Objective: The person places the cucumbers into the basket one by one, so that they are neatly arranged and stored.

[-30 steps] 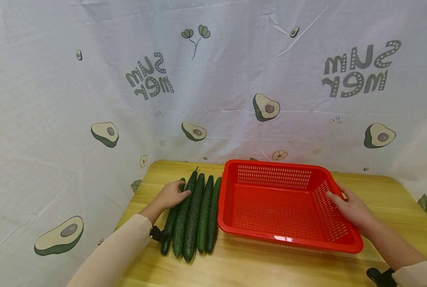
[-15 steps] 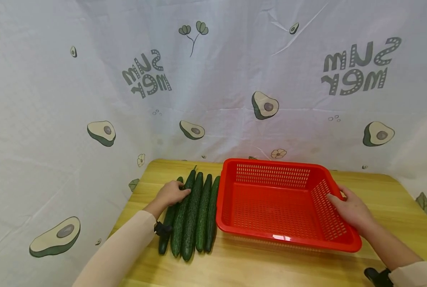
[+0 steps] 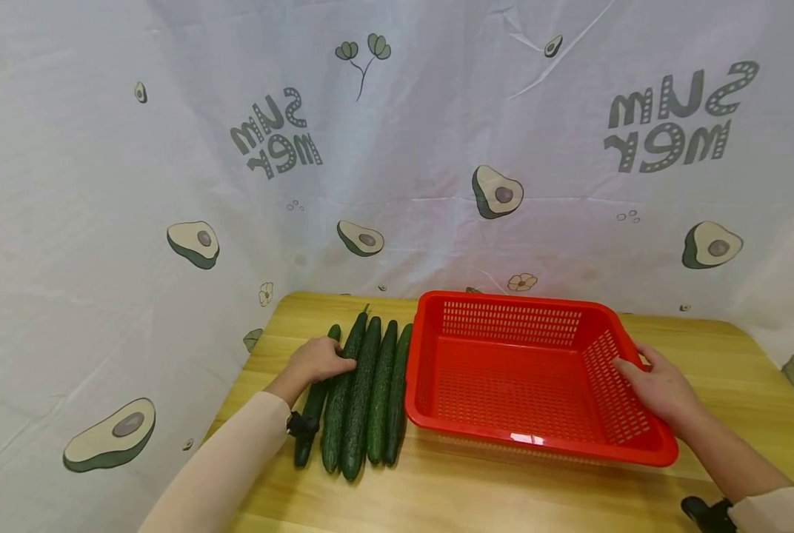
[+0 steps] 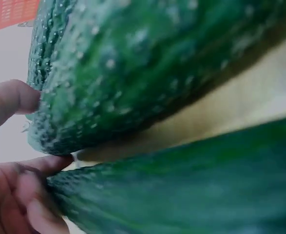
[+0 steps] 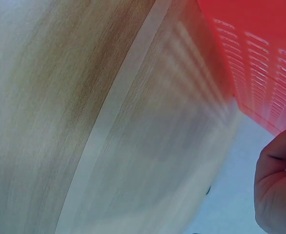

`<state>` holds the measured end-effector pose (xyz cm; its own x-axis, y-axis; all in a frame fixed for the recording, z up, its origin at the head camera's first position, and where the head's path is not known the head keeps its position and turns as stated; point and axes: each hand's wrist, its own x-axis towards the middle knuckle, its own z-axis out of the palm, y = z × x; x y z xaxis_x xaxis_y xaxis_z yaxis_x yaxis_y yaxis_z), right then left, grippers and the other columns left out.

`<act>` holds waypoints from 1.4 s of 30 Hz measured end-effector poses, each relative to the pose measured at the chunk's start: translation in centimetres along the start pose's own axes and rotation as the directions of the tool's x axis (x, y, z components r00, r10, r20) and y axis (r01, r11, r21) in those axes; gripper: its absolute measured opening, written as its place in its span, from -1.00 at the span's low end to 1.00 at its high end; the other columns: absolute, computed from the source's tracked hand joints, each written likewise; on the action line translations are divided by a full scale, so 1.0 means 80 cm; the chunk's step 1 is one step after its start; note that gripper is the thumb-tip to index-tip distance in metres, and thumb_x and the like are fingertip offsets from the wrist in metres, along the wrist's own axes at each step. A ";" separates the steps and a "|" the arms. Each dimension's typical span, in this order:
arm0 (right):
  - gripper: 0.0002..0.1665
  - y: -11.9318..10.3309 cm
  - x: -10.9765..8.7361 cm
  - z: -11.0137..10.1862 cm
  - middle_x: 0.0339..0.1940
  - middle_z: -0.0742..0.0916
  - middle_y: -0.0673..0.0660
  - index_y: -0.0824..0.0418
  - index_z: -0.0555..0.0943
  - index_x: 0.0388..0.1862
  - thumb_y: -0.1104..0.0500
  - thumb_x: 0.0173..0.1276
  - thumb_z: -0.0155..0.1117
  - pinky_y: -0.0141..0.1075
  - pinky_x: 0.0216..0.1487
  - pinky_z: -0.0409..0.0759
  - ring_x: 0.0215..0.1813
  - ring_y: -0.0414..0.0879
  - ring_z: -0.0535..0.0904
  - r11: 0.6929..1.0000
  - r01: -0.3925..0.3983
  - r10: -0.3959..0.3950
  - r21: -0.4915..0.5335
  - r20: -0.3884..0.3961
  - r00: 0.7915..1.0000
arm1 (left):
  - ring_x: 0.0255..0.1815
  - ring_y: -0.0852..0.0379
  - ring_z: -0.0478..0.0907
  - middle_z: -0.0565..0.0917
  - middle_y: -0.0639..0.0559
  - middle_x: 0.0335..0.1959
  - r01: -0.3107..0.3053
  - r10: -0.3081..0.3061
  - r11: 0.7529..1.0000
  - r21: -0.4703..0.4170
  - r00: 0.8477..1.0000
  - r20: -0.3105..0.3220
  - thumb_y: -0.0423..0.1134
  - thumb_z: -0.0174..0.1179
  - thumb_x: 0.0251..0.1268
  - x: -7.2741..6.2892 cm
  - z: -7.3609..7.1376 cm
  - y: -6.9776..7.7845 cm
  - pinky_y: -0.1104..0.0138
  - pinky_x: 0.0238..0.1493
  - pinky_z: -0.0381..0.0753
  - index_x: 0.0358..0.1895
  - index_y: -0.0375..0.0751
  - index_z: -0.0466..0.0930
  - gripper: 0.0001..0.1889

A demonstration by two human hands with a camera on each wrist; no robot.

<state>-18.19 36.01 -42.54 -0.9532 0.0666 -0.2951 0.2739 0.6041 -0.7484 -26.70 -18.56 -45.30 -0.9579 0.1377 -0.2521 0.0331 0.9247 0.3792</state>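
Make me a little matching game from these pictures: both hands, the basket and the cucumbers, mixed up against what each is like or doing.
Column one
1. Left hand
2. Basket
3. Right hand
4. Cucumbers

Column two
A. Gripping the side of something red
B. Green, lying side by side
C. Pinching something green
D. Red and full of slots

Right pairs: 1-C, 2-D, 3-A, 4-B

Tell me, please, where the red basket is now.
In the head view, the red basket is right of centre, beside the cucumbers, with the right hand gripping its right rim.
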 end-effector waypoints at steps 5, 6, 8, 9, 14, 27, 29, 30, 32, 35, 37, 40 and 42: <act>-0.07 0.001 0.000 0.000 0.18 0.50 0.64 0.43 -0.22 0.64 -0.18 0.68 -0.21 -0.13 -0.27 0.79 -0.27 -0.13 0.72 1.000 0.007 -0.007 0.007 0.000 1.000 | -0.30 0.08 0.64 0.75 -0.03 -0.16 -0.037 0.029 0.993 -0.109 0.997 -0.075 0.11 0.33 0.24 -0.002 0.009 -0.013 0.14 -0.24 0.65 0.01 -0.22 0.72 -0.52; -0.06 0.001 0.000 0.000 0.17 0.51 0.64 0.43 -0.22 0.64 -0.18 0.68 -0.20 -0.12 -0.27 0.79 -0.27 -0.13 0.72 1.000 0.005 -0.005 0.011 0.000 1.000 | -0.25 0.07 0.66 0.76 -0.06 -0.07 -0.041 0.029 0.989 -0.141 0.996 -0.090 0.11 0.35 0.23 -0.003 0.012 -0.015 0.12 -0.19 0.67 0.10 -0.22 0.70 -0.48; -0.06 0.002 0.000 0.000 0.16 0.51 0.63 0.43 -0.22 0.64 -0.18 0.68 -0.20 -0.11 -0.27 0.79 -0.28 -0.12 0.72 1.000 0.004 -0.004 0.013 -0.002 1.000 | -0.28 0.07 0.64 0.75 -0.07 -0.08 -0.048 0.024 0.973 -0.225 0.994 -0.105 0.09 0.36 0.24 -0.005 0.015 -0.019 0.13 -0.20 0.65 0.18 -0.24 0.66 -0.43; -0.06 0.002 0.000 0.000 0.16 0.51 0.63 0.43 -0.22 0.64 -0.18 0.68 -0.20 -0.11 -0.27 0.79 -0.28 -0.12 0.73 1.000 0.004 -0.004 0.012 -0.003 1.000 | -0.33 0.06 0.60 0.73 -0.08 -0.14 -0.055 0.025 0.962 -0.269 0.993 -0.111 0.07 0.36 0.24 -0.006 0.017 -0.020 0.15 -0.23 0.61 0.19 -0.25 0.65 -0.44; -0.06 0.003 -0.001 0.000 0.19 0.49 0.67 0.45 -0.20 0.63 -0.17 0.68 -0.18 -0.11 -0.29 0.79 -0.28 -0.10 0.73 0.999 0.019 -0.019 -0.027 -0.015 1.000 | -0.18 -0.02 0.61 0.69 -0.08 -0.10 -0.105 0.042 0.909 -0.404 0.986 -0.162 0.03 0.37 0.27 -0.012 0.024 -0.020 0.12 -0.15 0.61 0.19 -0.20 0.66 -0.49; -0.12 -0.005 -0.010 0.006 0.17 0.51 0.69 0.31 -0.25 0.68 -0.05 0.69 -0.13 -0.14 -0.37 0.77 -0.33 -0.08 0.73 0.993 0.077 -0.084 -0.091 -0.076 0.994 | 0.24 -0.15 0.58 0.65 -0.21 0.22 -0.175 0.075 0.786 -0.593 0.979 -0.190 -0.04 0.36 0.35 -0.023 0.030 -0.016 -0.05 0.21 0.61 0.33 -0.22 0.57 -0.45; -0.13 -0.006 -0.011 0.008 0.15 0.53 0.68 0.29 -0.25 0.68 -0.05 0.69 -0.12 -0.14 -0.38 0.77 -0.34 -0.07 0.73 0.993 0.081 -0.087 -0.086 -0.076 0.993 | 0.26 -0.17 0.57 0.63 -0.23 0.24 -0.177 0.061 0.767 -0.617 0.977 -0.204 -0.05 0.34 0.37 -0.022 0.031 -0.016 -0.05 0.22 0.61 0.37 -0.24 0.53 -0.42; -0.13 -0.006 -0.011 0.008 0.15 0.53 0.67 0.27 -0.25 0.69 -0.05 0.69 -0.12 -0.14 -0.38 0.77 -0.34 -0.07 0.73 0.993 0.081 -0.087 -0.082 -0.074 0.993 | 0.28 -0.18 0.56 0.62 -0.24 0.26 -0.174 0.050 0.753 -0.635 0.977 -0.209 -0.06 0.34 0.38 -0.022 0.031 -0.016 -0.05 0.24 0.60 0.39 -0.24 0.51 -0.41; -0.13 -0.006 -0.012 0.009 0.16 0.53 0.67 0.25 -0.26 0.69 -0.04 0.69 -0.12 -0.14 -0.37 0.77 -0.34 -0.07 0.73 0.994 0.081 -0.087 -0.076 -0.070 0.994 | 0.34 -0.22 0.51 0.57 -0.28 0.32 -0.168 0.025 0.719 -0.674 0.976 -0.216 -0.07 0.31 0.41 -0.022 0.031 -0.016 -0.07 0.28 0.56 0.43 -0.27 0.46 -0.39; -0.13 -0.007 -0.012 0.011 0.18 0.53 0.66 0.22 -0.25 0.70 -0.04 0.69 -0.10 -0.14 -0.37 0.77 -0.34 -0.08 0.73 0.994 0.084 -0.089 -0.076 -0.067 0.994 | 0.44 -0.26 0.42 0.49 -0.31 0.41 -0.149 -0.007 0.672 -0.725 0.978 -0.207 -0.06 0.26 0.46 -0.023 0.031 -0.015 -0.11 0.36 0.49 0.47 -0.29 0.39 -0.37; -0.12 -0.007 -0.013 0.012 0.18 0.53 0.65 0.21 -0.25 0.70 -0.04 0.69 -0.09 -0.14 -0.36 0.77 -0.33 -0.08 0.73 0.994 0.084 -0.089 -0.076 -0.062 0.994 | 0.46 -0.28 0.39 0.46 -0.33 0.43 -0.147 -0.009 0.663 -0.734 0.979 -0.204 -0.04 0.21 0.50 -0.024 0.030 -0.015 -0.14 0.39 0.46 0.49 -0.32 0.35 -0.36; -0.12 -0.008 -0.013 0.014 0.19 0.53 0.65 0.22 -0.25 0.70 -0.03 0.68 -0.09 -0.14 -0.36 0.77 -0.32 -0.08 0.73 0.993 0.087 -0.091 -0.077 -0.056 0.994 | 0.46 -0.28 0.39 0.44 -0.32 0.44 -0.131 -0.023 0.653 -0.746 0.981 -0.192 0.01 0.16 0.53 -0.026 0.029 -0.014 -0.16 0.43 0.40 0.51 -0.32 0.32 -0.34; -0.12 -0.008 -0.014 0.015 0.18 0.54 0.64 0.22 -0.26 0.70 -0.04 0.68 -0.09 -0.14 -0.36 0.77 -0.32 -0.07 0.72 0.994 0.085 -0.089 -0.075 -0.050 0.995 | 0.48 -0.29 0.36 0.41 -0.33 0.46 -0.133 -0.018 0.648 -0.749 0.982 -0.190 0.04 0.11 0.56 -0.026 0.028 -0.014 -0.17 0.45 0.36 0.52 -0.33 0.28 -0.33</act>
<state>-17.15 34.55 -42.43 -0.9790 0.0520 -0.1971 0.1812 0.6652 -0.7244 -24.10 -19.07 -47.17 -0.9951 0.0507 -0.0850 -0.0648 0.3153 0.9468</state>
